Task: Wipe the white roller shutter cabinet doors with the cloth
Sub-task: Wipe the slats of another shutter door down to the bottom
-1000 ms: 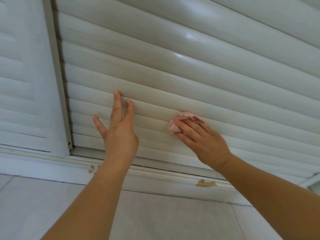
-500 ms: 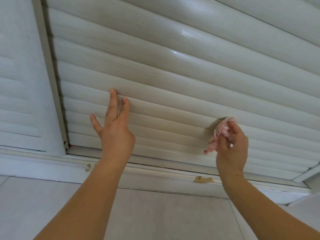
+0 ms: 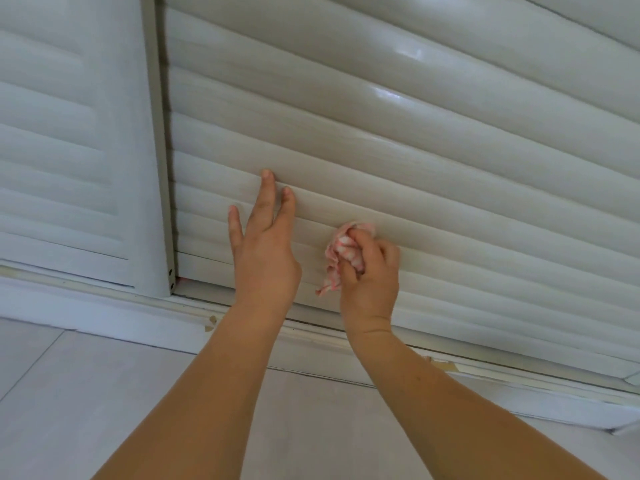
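The white roller shutter door [image 3: 433, 161] fills most of the view, its slats running left to right. My left hand [image 3: 265, 244] lies flat on its lower slats with the fingers straight. Just to the right, my right hand [image 3: 370, 275] grips a bunched pink-and-white cloth [image 3: 341, 252] and holds it against a lower slat. A corner of the cloth hangs down beside my wrist.
A second slatted door [image 3: 62, 174] stands at the left behind a grey vertical frame [image 3: 157, 143]. Below the doors runs a white bottom rail [image 3: 242, 317] with chipped spots, then a pale tiled floor [image 3: 104, 403].
My right hand has carried the cloth back to the left along the lower slats, close to the left hand. The left hand stays pressed on the door; the view has shifted right.
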